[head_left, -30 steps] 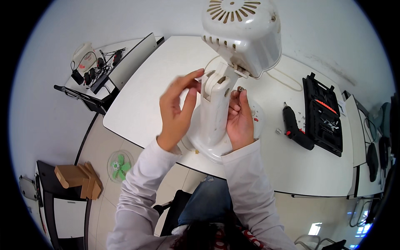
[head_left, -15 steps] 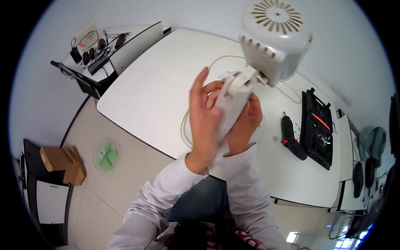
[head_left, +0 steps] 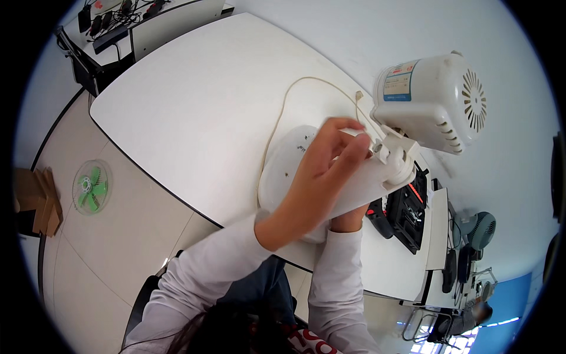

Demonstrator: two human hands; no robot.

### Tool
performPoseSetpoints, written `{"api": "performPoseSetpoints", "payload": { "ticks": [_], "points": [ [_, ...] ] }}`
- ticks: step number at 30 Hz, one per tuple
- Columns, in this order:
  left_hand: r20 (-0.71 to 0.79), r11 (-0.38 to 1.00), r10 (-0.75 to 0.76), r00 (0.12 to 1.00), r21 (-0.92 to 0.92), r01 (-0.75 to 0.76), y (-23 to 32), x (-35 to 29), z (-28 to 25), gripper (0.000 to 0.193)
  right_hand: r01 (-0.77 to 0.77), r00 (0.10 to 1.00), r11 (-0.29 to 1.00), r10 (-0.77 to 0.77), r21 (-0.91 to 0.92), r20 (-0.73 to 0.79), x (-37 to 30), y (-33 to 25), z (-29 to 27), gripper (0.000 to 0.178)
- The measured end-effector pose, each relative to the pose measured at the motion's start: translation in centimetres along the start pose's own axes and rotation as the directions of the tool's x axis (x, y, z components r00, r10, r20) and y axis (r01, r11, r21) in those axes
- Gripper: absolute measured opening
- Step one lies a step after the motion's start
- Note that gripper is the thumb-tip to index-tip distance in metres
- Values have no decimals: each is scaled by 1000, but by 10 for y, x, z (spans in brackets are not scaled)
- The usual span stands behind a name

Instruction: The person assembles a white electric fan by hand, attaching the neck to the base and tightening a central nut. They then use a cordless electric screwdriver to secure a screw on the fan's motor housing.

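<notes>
A white electric fan body, without blades or guard, leans over the table: its vented motor housing is at the upper right, joined to a white neck by a hinged joint. Below lies the fan's rounded white base. My left hand is at the upper part of the neck, thumb and fingers bent together beside the joint; anything between the fingertips is too small to make out. My right hand is behind the neck and supports it, its fingers hidden. A pale cord curves around the base to a plug.
Right of the fan are a black-and-red cordless screwdriver and an open black tool case on the white table. A green fan blade in a round guard lies on the floor at left, near cardboard. Another person sits far off.
The motor housing has swung right and down, showing its label side. My left hand has gone from lying spread along the neck to bent fingers near the joint. The view has shifted.
</notes>
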State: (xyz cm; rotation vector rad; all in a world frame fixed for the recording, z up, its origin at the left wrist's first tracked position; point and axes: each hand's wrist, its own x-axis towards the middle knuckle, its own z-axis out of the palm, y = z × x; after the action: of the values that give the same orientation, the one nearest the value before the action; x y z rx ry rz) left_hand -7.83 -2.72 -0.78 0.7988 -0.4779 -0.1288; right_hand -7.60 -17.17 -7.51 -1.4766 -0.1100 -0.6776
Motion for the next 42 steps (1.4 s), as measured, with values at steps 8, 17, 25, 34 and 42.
{"api": "performPoseSetpoints", "payload": {
  "ticks": [8, 17, 25, 34, 42],
  "points": [
    [-12, 931, 164, 986, 334, -151, 1, 11, -3, 18, -81, 997, 984, 78, 156, 23, -4, -18, 19, 28],
    [79, 571, 659, 748, 594, -567, -13, 31, -13, 32, -75, 995, 976, 58, 203, 85, -5, -3, 3, 31],
    [252, 625, 516, 818, 543, -561, -7, 12, -7, 33, -82, 991, 978, 59, 194, 117, -6, 3, -18, 33],
    [236, 526, 577, 782, 625, -576, -28, 0, -31, 37, -142, 989, 931, 116, 338, 94, -12, -5, 7, 36],
    [185, 405, 424, 886, 837, -368, 3, -8, -3, 21, -139, 989, 948, 117, 285, 94, -11, 1, 1, 33]
  ]
}}
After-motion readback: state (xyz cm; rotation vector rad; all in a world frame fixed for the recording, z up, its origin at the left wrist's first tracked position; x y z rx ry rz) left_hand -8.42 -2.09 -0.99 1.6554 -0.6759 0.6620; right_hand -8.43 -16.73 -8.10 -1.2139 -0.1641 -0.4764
